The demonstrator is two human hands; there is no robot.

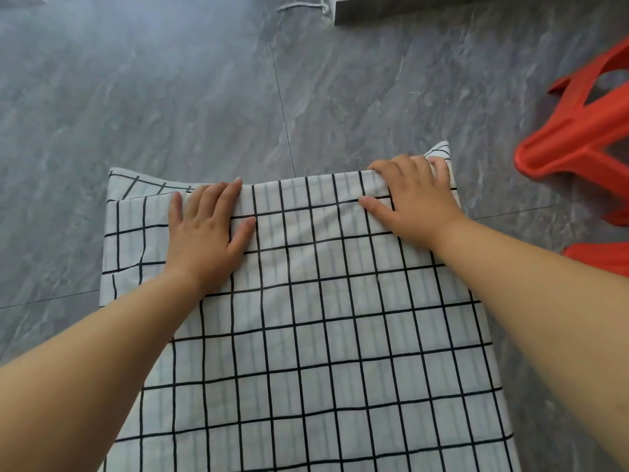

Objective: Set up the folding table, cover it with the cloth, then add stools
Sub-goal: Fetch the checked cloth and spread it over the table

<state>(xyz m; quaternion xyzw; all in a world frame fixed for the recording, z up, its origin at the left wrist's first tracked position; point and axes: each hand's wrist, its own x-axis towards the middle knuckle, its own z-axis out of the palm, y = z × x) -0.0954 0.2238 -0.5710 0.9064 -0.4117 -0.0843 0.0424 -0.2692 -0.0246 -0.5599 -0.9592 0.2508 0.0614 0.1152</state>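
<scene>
A white cloth with a black grid pattern lies spread over the folding table, which it hides completely. My left hand lies flat on the cloth near its far edge, fingers straight. My right hand presses on the far right corner, its fingertips curling over the cloth's far edge. A fold of the cloth shows at the far left corner. Red plastic stools lie tipped on the floor to the right.
Grey marble-look floor tiles surround the table. A second red piece shows at the right, beside my right forearm. A grey skirting or step edge and a white cord lie at the top.
</scene>
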